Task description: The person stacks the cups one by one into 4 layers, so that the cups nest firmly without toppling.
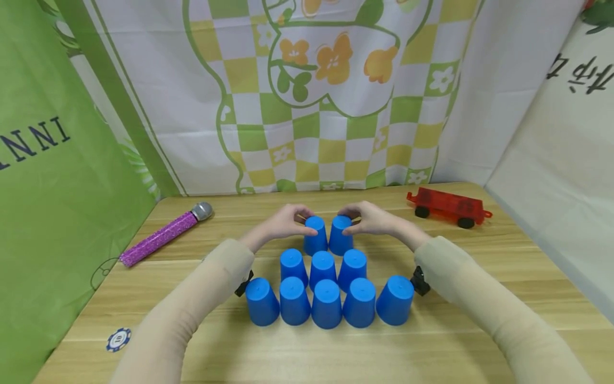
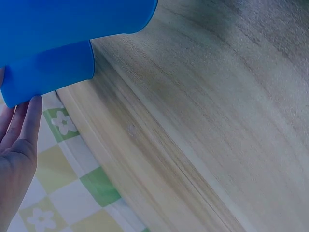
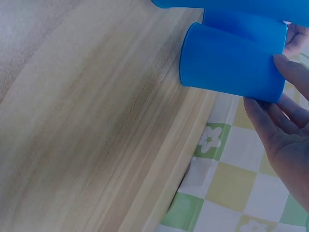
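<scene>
Several blue cups stand upside down on the wooden table (image 1: pixel 431 341) in three rows, the widest row (image 1: pixel 327 304) nearest me. My left hand (image 1: pixel 299 221) grips the left cup (image 1: pixel 315 234) of the back pair, fingers curled round its top. The right hand (image 1: pixel 357 220) grips the right cup (image 1: pixel 340 234) the same way, and the two cups touch. In the left wrist view my fingers (image 2: pixel 19 130) lie against that cup (image 2: pixel 48 72). In the right wrist view my fingers (image 3: pixel 285 121) wrap the other cup (image 3: pixel 231 63).
A purple glitter microphone (image 1: pixel 163 234) lies at the left, a red toy wagon (image 1: pixel 448 206) at the back right, and a poker chip (image 1: pixel 118 339) near the front left edge. Cloth backdrops close in the table on three sides.
</scene>
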A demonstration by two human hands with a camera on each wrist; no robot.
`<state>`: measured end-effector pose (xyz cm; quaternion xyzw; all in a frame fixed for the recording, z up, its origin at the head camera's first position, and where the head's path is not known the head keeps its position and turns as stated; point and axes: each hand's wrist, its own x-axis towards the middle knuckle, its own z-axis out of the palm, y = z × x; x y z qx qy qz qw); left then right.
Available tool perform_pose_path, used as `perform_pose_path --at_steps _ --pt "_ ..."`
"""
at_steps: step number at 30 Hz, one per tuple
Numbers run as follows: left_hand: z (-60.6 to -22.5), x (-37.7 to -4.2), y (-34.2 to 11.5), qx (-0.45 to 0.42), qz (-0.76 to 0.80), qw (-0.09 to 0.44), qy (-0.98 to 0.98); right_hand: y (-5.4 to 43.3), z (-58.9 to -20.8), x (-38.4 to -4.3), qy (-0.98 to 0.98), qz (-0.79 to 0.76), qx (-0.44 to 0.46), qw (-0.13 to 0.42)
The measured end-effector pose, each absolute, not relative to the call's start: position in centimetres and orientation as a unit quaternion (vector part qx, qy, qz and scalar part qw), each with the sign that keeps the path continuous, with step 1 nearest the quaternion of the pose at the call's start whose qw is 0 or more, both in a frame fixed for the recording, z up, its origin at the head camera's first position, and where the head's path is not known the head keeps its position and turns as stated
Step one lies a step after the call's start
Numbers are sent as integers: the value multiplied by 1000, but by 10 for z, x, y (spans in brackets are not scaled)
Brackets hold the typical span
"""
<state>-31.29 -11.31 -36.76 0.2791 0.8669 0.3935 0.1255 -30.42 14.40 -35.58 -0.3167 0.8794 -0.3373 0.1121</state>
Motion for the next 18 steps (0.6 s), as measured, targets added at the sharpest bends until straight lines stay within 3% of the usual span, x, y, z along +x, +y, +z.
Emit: perform_pose_path --at_steps 18 --pt "-363 -313 -118 285 386 135 867 146 -353 -305 880 -334 -316 119"
